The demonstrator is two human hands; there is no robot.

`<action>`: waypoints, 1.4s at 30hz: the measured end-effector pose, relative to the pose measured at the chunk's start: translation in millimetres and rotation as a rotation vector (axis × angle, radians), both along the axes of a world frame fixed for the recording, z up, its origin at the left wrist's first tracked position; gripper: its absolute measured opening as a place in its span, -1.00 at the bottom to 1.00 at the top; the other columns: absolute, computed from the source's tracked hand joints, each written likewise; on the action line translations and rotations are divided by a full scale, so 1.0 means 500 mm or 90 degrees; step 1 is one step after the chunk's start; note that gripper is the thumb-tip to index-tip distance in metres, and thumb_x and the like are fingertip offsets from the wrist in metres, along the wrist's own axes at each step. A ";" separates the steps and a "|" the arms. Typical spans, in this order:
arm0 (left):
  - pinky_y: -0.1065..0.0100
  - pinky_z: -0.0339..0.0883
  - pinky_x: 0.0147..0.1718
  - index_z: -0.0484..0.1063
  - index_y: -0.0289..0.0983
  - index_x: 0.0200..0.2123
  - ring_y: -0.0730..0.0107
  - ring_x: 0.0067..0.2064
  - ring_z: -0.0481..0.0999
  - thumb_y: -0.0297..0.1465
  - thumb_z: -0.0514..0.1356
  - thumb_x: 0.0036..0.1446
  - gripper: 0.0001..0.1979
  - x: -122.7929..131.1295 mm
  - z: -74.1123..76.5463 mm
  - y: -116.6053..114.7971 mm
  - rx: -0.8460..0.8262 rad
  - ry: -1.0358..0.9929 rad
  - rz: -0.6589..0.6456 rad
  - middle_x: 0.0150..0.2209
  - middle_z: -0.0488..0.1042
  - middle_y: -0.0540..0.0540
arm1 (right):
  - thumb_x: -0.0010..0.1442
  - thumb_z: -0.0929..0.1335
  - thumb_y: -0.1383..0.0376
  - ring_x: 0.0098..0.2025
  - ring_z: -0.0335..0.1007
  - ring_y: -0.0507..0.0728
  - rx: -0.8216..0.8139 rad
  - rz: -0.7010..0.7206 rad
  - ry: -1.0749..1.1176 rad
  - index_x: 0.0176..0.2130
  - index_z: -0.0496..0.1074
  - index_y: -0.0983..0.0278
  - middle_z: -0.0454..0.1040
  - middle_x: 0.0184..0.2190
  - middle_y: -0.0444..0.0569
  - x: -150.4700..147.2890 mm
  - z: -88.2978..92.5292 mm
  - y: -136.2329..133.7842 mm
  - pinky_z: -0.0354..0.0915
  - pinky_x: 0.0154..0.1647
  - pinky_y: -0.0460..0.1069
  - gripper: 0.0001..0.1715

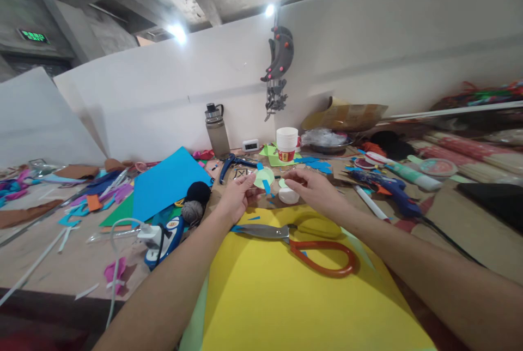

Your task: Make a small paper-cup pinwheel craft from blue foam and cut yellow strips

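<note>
My left hand (237, 195) is closed in a pinch on a small pale green paper disc (263, 177) with blue strips stuck to it. My right hand (312, 187) hovers just to the right of it, fingers curled toward the disc, above a small white cap-like object (288, 195). Whether the right fingers hold anything is hidden. Red-handled scissors (304, 244) lie shut on a yellow foam sheet (286, 296) just in front of both hands.
A blue foam sheet (169, 182), yarn balls (196, 201), a grey water bottle (216, 130), a stack of paper cups (286, 144), a blue glue gun (392, 190) and many paper scraps crowd the table. A white partition wall stands behind.
</note>
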State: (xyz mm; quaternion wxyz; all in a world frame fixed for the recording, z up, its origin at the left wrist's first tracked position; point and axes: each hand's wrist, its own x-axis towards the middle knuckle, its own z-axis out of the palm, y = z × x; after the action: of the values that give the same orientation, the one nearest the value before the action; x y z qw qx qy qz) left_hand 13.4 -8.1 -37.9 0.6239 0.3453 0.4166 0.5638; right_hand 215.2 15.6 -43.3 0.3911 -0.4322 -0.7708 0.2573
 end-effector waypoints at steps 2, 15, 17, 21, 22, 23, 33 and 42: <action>0.52 0.40 -0.59 0.41 -0.36 -0.39 0.45 -0.53 0.52 -0.35 0.29 0.01 -0.81 0.001 0.000 0.001 -0.008 -0.010 -0.004 -0.55 0.50 -0.07 | 0.19 0.25 0.18 -0.28 0.39 0.11 -0.022 0.015 0.052 -0.20 0.42 0.27 0.51 -0.27 -0.02 -0.003 0.001 -0.001 0.30 -0.24 0.03 -0.72; 0.48 0.41 -0.56 0.39 -0.34 -0.39 0.44 -0.51 0.52 -0.39 0.27 0.03 -0.86 0.003 0.002 -0.003 -0.007 -0.013 0.018 -0.56 0.48 -0.03 | 0.07 0.35 0.19 -0.09 0.31 0.25 0.065 -0.009 -0.320 -0.18 0.46 0.28 0.43 -0.16 0.12 0.009 -0.001 -0.012 0.20 -0.14 0.06 -0.69; 0.49 0.40 -0.57 0.38 -0.35 -0.42 0.44 -0.52 0.52 -0.40 0.26 0.04 -0.87 0.003 0.002 -0.003 -0.011 -0.018 0.026 -0.58 0.46 -0.02 | 0.06 0.36 0.20 -0.04 0.27 0.29 0.050 -0.021 -0.378 -0.19 0.46 0.26 0.40 -0.12 0.12 0.009 -0.004 -0.014 0.18 -0.12 0.09 -0.70; 0.50 0.39 -0.57 0.37 -0.35 -0.45 0.47 -0.53 0.50 -0.39 0.24 0.07 -0.85 0.003 0.002 -0.003 -0.020 -0.026 0.023 -0.60 0.45 -0.03 | 0.05 0.36 0.26 0.02 0.22 0.35 0.051 -0.043 -0.399 -0.13 0.45 0.22 0.37 -0.06 0.14 0.007 -0.015 -0.010 0.16 -0.09 0.13 -0.67; 0.50 0.39 -0.57 0.38 -0.35 -0.44 0.47 -0.53 0.51 -0.39 0.24 0.06 -0.86 0.003 0.001 -0.003 -0.017 -0.021 0.018 -0.59 0.45 -0.03 | 0.04 0.36 0.26 0.01 0.23 0.36 0.057 -0.047 -0.393 -0.12 0.44 0.23 0.37 -0.05 0.15 0.006 -0.019 -0.009 0.16 -0.09 0.15 -0.65; 0.49 0.40 -0.56 0.39 -0.35 -0.42 0.46 -0.52 0.51 -0.39 0.25 0.05 -0.86 0.002 0.001 -0.003 -0.014 -0.014 0.015 -0.58 0.46 -0.03 | 0.04 0.37 0.26 0.01 0.23 0.37 0.064 -0.053 -0.388 -0.11 0.44 0.23 0.37 -0.05 0.16 0.006 -0.022 -0.007 0.17 -0.09 0.16 -0.63; 0.45 0.42 -0.52 0.43 -0.36 -0.32 0.45 -0.50 0.51 -0.40 0.29 0.00 -0.83 0.003 -0.003 -0.003 0.005 0.022 0.043 -0.45 0.53 -0.10 | 0.11 0.34 0.25 -0.03 0.28 0.28 0.092 -0.017 -0.327 -0.13 0.47 0.26 0.43 -0.13 0.13 0.009 -0.024 0.000 0.19 -0.04 0.14 -0.69; 0.44 0.45 -0.47 0.44 -0.37 -0.36 0.50 -0.50 0.48 -0.45 0.30 -0.01 -0.86 0.006 -0.001 -0.002 0.007 0.017 0.053 -0.48 0.50 -0.07 | -0.06 0.44 0.32 -0.04 0.30 0.26 0.090 -0.050 -0.215 -0.13 0.42 0.24 0.42 -0.11 0.07 0.009 -0.016 0.003 0.22 -0.07 0.10 -0.58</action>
State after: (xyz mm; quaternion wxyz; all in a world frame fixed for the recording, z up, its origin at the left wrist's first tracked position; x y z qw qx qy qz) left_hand 16.3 -9.2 -38.3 0.5924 0.3382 0.4358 0.5871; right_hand 219.7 17.0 -51.3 0.2953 -0.4704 -0.8242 0.1106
